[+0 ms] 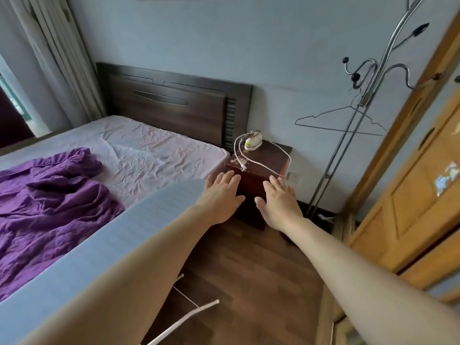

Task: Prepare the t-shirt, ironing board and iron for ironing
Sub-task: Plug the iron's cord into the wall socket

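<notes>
Both my hands are out flat, fingers straight and spread, holding nothing. The left hand (221, 195) and right hand (278, 202) hover at the near edge of the nightstand (263, 160). The iron (253, 142) stands beyond the fingertips, and its white cord (239, 155) loops back toward the left fingertips. The t-shirt (49, 195) lies crumpled well left of the left fingers, and the ironing board (99, 257) runs under my left forearm. My worry is that if I lift the iron without gathering the cord, a loop may snag the nightstand's corner and jerk the iron loose. I cannot tell whether it is plugged in.
</notes>
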{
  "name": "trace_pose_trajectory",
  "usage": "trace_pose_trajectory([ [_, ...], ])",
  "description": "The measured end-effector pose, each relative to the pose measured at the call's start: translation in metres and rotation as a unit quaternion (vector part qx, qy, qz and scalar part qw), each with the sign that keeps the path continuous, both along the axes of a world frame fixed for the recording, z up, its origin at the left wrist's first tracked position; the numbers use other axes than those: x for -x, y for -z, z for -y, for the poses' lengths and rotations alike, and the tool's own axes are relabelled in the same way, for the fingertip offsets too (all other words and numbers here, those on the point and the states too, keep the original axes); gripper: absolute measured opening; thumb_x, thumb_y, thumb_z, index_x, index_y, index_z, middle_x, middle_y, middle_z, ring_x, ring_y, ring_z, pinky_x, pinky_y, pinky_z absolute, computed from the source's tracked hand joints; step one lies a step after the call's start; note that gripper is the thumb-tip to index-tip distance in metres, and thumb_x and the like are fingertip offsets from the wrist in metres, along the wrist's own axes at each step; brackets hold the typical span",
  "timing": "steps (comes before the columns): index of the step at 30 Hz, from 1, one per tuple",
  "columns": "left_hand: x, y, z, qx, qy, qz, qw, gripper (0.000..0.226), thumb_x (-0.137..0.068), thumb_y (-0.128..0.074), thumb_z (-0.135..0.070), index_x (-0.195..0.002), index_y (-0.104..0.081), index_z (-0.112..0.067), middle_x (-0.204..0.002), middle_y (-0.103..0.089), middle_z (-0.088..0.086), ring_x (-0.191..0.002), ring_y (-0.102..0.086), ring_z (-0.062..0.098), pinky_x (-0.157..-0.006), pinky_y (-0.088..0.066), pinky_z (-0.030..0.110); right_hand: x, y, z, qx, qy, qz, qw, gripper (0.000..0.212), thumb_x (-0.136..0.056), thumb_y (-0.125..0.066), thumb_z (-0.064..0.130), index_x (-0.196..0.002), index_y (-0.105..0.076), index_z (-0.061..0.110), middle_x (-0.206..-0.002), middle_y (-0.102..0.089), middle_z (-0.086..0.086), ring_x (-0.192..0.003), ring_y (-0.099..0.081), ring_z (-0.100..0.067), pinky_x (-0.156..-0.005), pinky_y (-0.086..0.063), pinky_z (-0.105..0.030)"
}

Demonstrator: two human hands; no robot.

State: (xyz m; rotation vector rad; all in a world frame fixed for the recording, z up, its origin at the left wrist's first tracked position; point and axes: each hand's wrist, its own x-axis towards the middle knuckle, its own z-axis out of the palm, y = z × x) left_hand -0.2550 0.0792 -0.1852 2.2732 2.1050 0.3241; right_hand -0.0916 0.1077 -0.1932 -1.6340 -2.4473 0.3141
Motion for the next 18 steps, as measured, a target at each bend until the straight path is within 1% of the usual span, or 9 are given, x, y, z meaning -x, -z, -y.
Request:
trace_pose_trajectory([
  [4, -0.006, 0.011, -0.049, 0.009, 0.017, 0.007, 1.0, 0.06, -0.094, -0.045, -0.038, -0.144, -0.022, -0.016, -0.154, -0.02, 0.008, -0.142, -0.013, 0.027, -0.114, -0.004, 0.049, -0.012, 0.008, -0.043, 0.004, 0.018, 0.002, 1.0, 0.056, -0.098, -0.035, 0.037, -0.146, -0.023, 0.011, -0.159, -0.009, -0.01, -0.147, -0.001, -0.025, -0.119, -0.003, -0.044],
  [9, -0.002, 0.027, -0.12, 0.035, 0.038, 0.002, 0.999, 0.059, -0.093, -0.045, -0.039, -0.144, -0.023, -0.017, -0.154, -0.021, 0.007, -0.142, -0.013, 0.026, -0.116, -0.01, 0.05, -0.009, 0.019, -0.107, 0.012, 0.035, 0.005, 0.999, 0.055, -0.097, -0.037, 0.037, -0.144, -0.026, 0.01, -0.159, -0.01, -0.011, -0.147, -0.001, -0.027, -0.118, -0.004, -0.044],
  [11, 0.003, 0.029, -0.15, 0.029, 0.044, 0.002, 0.999, 0.058, -0.093, -0.046, -0.038, -0.143, -0.025, -0.017, -0.153, -0.023, 0.006, -0.142, -0.015, 0.024, -0.115, -0.012, 0.05, -0.005, 0.022, -0.134, 0.009, 0.038, 0.013, 0.999, 0.055, -0.097, -0.038, 0.037, -0.144, -0.026, 0.01, -0.159, -0.01, -0.011, -0.147, -0.002, -0.027, -0.118, -0.005, -0.044],
  [14, 0.013, 0.029, -0.199, 0.006, 0.047, 0.008, 0.999, 0.054, -0.093, -0.047, -0.036, -0.14, -0.03, -0.016, -0.15, -0.028, 0.005, -0.14, -0.019, 0.024, -0.114, -0.016, 0.051, 0.004, 0.023, -0.181, 0.004, 0.048, 0.024, 0.999, 0.058, -0.098, -0.037, 0.037, -0.147, -0.021, 0.011, -0.159, -0.008, -0.01, -0.147, -0.001, -0.027, -0.118, -0.003, -0.043],
  [18, 0.023, 0.033, -0.259, 0.008, 0.059, -0.001, 0.998, 0.053, -0.093, -0.046, -0.035, -0.139, -0.031, -0.013, -0.149, -0.031, 0.005, -0.139, -0.021, 0.022, -0.114, -0.016, 0.049, 0.015, 0.026, -0.238, 0.003, 0.058, 0.017, 0.998, 0.058, -0.098, -0.037, 0.037, -0.147, -0.021, 0.012, -0.16, -0.008, -0.009, -0.148, -0.001, -0.025, -0.119, -0.003, -0.044],
])
